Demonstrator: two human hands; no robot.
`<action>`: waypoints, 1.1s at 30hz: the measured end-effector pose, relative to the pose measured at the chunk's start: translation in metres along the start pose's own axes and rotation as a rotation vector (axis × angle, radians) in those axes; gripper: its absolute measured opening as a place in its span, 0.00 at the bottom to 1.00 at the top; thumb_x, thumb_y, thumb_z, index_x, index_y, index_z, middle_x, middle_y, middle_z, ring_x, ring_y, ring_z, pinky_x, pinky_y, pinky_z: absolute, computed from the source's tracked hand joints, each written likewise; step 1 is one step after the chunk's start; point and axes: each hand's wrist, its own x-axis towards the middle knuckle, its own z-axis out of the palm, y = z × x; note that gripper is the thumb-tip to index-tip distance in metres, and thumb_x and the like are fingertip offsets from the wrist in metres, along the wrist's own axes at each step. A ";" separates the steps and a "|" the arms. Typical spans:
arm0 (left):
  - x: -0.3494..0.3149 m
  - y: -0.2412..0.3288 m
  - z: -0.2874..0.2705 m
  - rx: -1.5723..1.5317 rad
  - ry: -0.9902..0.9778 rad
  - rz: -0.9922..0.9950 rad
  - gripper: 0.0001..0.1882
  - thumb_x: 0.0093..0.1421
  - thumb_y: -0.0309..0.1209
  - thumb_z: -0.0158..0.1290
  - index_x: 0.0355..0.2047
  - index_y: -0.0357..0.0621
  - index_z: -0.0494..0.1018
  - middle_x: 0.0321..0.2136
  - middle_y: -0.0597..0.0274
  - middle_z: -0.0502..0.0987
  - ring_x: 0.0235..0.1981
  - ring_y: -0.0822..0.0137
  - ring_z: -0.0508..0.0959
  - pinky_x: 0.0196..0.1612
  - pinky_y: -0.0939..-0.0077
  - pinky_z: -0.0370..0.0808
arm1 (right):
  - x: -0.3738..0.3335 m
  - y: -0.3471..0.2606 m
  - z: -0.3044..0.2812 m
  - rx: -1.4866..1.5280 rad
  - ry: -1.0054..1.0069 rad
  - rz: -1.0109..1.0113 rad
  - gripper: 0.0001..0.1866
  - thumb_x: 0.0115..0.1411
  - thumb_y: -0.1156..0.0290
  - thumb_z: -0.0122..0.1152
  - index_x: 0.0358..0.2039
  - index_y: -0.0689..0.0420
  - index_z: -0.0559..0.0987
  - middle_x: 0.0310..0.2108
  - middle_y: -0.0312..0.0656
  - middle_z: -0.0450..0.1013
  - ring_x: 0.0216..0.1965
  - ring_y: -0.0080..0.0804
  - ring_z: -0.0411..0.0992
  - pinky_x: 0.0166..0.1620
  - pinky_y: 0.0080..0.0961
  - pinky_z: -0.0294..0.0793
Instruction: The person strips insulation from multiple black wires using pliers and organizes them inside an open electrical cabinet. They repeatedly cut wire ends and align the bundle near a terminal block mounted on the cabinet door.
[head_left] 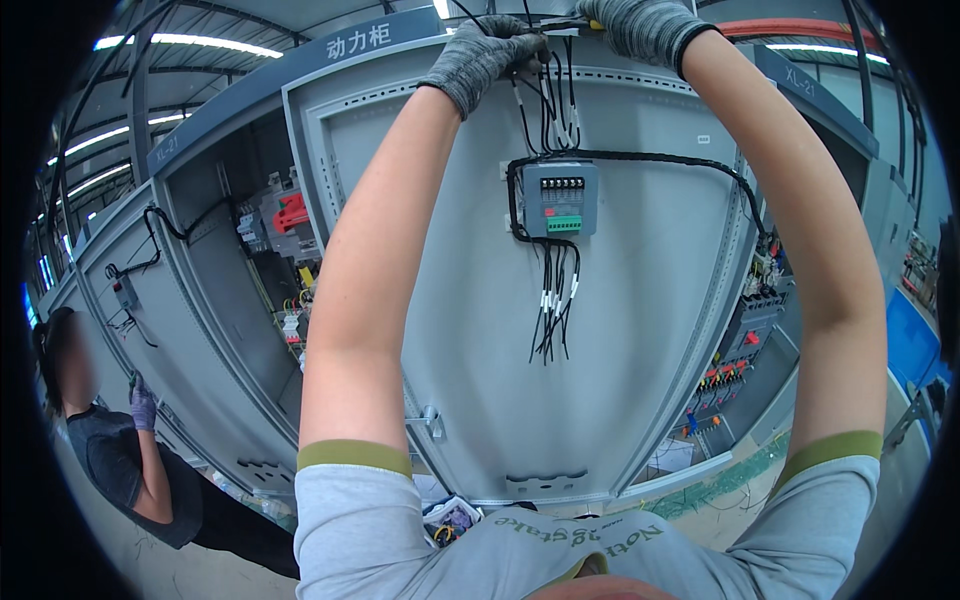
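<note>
Both my hands wear grey knit gloves and are raised to the top edge of an open grey cabinet door. My left hand [485,58] is closed on thin black wires [549,105] that hang from a meter on the door, several with white marker sleeves. Beside it, my right hand [648,30] is closed round a hand tool [592,22] showing a bit of yellow. Its jaws reach toward my left fingers; its exact kind is hard to make out, and the top edge of the view cuts it off. The grey meter box [560,198] has a green terminal block, and more black wires [553,310] dangle below it.
The cabinet door [450,330] stands before me. At right, the cabinet interior holds a breaker [748,330] and coloured wiring. A black wrapped harness [670,158] runs across to it. Another person [130,440] stands at the left by a neighbouring cabinet door [150,270].
</note>
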 end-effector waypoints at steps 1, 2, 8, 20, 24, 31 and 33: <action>0.000 -0.001 -0.002 0.006 -0.001 0.006 0.09 0.57 0.30 0.61 0.38 0.42 0.79 0.30 0.62 0.82 0.26 0.74 0.81 0.34 0.82 0.79 | 0.000 -0.001 -0.003 0.077 -0.047 0.030 0.11 0.54 0.66 0.58 0.35 0.57 0.79 0.31 0.50 0.79 0.36 0.48 0.78 0.39 0.42 0.77; 0.001 -0.002 -0.003 0.013 -0.002 0.012 0.09 0.57 0.30 0.61 0.38 0.42 0.79 0.30 0.62 0.82 0.26 0.74 0.81 0.34 0.82 0.79 | 0.000 -0.002 -0.007 0.155 -0.094 0.059 0.11 0.54 0.65 0.58 0.35 0.56 0.80 0.31 0.50 0.79 0.36 0.48 0.78 0.40 0.43 0.77; 0.004 -0.003 -0.004 0.032 -0.020 0.024 0.10 0.57 0.31 0.61 0.38 0.40 0.79 0.30 0.62 0.82 0.26 0.74 0.80 0.34 0.80 0.79 | 0.001 -0.003 0.006 0.301 -0.168 0.141 0.12 0.52 0.64 0.59 0.35 0.54 0.81 0.31 0.51 0.78 0.37 0.50 0.77 0.40 0.43 0.76; 0.003 -0.006 -0.021 0.001 -0.107 0.077 0.12 0.56 0.34 0.62 0.41 0.47 0.79 0.32 0.67 0.81 0.31 0.76 0.79 0.37 0.80 0.78 | -0.009 -0.058 0.017 2.033 0.198 0.498 0.09 0.60 0.65 0.62 0.31 0.58 0.78 0.22 0.38 0.74 0.22 0.26 0.73 0.26 0.25 0.74; 0.001 0.003 -0.023 0.180 -0.088 0.076 0.11 0.54 0.37 0.64 0.37 0.52 0.81 0.30 0.74 0.80 0.29 0.82 0.75 0.31 0.87 0.73 | -0.003 -0.072 0.023 1.445 0.097 0.638 0.18 0.56 0.60 0.67 0.41 0.60 0.79 0.27 0.42 0.78 0.27 0.26 0.79 0.36 0.24 0.82; 0.013 0.015 -0.020 0.170 -0.213 0.082 0.11 0.56 0.33 0.62 0.38 0.44 0.79 0.29 0.70 0.79 0.29 0.78 0.75 0.32 0.82 0.73 | 0.016 -0.081 0.038 1.389 0.138 0.706 0.18 0.54 0.60 0.69 0.38 0.60 0.79 0.27 0.43 0.79 0.28 0.27 0.79 0.37 0.25 0.81; 0.018 0.016 -0.019 0.163 -0.279 0.125 0.12 0.57 0.32 0.61 0.39 0.39 0.78 0.30 0.68 0.78 0.30 0.76 0.75 0.33 0.80 0.73 | 0.017 -0.079 0.038 1.407 0.110 0.653 0.18 0.54 0.60 0.69 0.38 0.60 0.79 0.27 0.43 0.78 0.28 0.28 0.79 0.37 0.25 0.81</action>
